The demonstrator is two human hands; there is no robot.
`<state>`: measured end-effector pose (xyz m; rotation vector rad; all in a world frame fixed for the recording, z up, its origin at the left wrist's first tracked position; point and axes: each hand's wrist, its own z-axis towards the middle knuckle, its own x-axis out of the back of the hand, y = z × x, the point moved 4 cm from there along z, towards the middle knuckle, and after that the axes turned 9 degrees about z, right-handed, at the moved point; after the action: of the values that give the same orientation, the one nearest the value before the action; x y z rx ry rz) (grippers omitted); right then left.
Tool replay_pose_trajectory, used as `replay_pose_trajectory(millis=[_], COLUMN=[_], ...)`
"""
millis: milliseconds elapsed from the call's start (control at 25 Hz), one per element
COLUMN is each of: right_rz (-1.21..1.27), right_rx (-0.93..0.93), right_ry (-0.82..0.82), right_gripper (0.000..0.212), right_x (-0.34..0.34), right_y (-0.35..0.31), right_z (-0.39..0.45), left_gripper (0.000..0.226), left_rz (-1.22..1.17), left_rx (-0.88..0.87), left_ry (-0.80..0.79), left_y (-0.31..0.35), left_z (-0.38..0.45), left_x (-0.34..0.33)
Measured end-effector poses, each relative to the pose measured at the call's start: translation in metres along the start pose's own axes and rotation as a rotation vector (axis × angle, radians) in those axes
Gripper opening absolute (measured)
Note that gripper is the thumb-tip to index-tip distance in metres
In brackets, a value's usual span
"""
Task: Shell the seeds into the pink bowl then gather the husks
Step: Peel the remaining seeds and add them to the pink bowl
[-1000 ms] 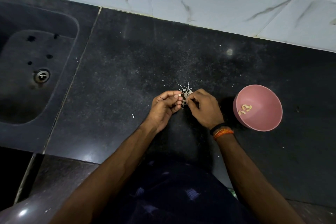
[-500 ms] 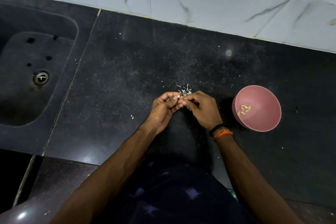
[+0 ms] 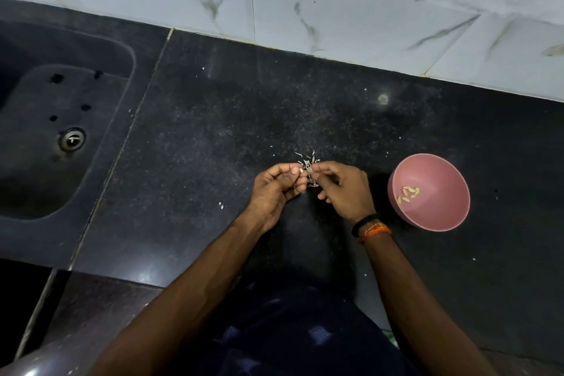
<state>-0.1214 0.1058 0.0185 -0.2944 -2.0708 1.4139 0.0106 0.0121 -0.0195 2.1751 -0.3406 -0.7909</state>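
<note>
The fingertips (image 3: 295, 171) of the left hand (image 3: 276, 189) are pinching a pale seed (image 3: 302, 170); the right hand (image 3: 343, 189) is meeting it, its thumb and forefinger closed on a grey piece, a husk as I judge; both are working just above the little heap of husks (image 3: 308, 162) lying mid-counter (image 3: 213, 131). Near the right hand, toward the right end of the counter, the bowl (image 3: 433, 217) is holding only a few shelled kernels (image 3: 408, 194); so the shelling is seeming only partly done, and the gathering is not yet begun, husk bits lying scattered on the counter.
</note>
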Motion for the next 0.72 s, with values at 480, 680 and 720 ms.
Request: replay_pose_trajectory(millis=[480,680,720], right_rz=[-0.403,-0.278,-0.284], right_rx=[0.199,0.171,0.172], right_ry=[0.093,0.033,0.046], right_gripper=[0.008,0.033,0.029], right_x=[0.002,-0.003,-0.002], right_y=[-0.011,-0.004,-0.003], right_z=[0.005,0.003,0.003], left_gripper=[0.013,0.014,0.014], left_rz=[-0.080,-0.081,-0.074], left_rx=[-0.010,-0.005,-0.005], left_ry=[0.026,0.041,0.042], left_y=[0.001,0.000,0.000], left_z=[0.002,0.003,0.003], left_x=[0.001,0.004,0.004])
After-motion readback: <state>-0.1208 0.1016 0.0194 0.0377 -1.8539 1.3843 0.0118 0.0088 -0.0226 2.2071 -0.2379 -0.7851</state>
